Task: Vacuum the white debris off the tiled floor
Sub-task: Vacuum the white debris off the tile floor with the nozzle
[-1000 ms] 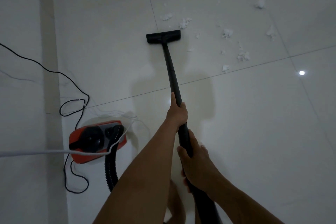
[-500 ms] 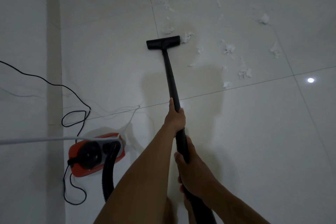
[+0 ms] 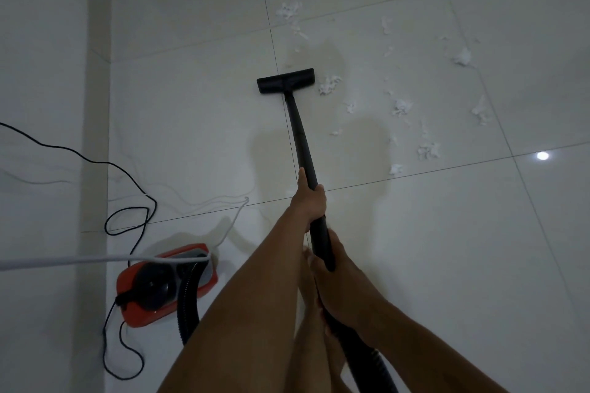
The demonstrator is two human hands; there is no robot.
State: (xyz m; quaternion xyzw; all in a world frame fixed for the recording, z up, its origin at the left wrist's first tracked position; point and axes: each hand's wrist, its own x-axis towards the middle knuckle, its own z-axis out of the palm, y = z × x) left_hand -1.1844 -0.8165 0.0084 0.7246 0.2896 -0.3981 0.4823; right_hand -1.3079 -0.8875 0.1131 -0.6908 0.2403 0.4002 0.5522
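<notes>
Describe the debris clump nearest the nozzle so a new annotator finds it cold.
Follow the black wand up the tiled floor to the flat nozzle at its far end. A white clump lies just off the nozzle's right end. It is the closest debris to the nozzle; other bits lie farther right or beyond.

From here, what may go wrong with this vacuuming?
The floor nozzle sits just left of the nearest white clump; a straight push on the wand may miss it or shove it aside.
The black power cord lies in loose loops beside the red canister vacuum; it may snag or trip a foot.
A white cable crosses the canister and could get dragged.
</notes>
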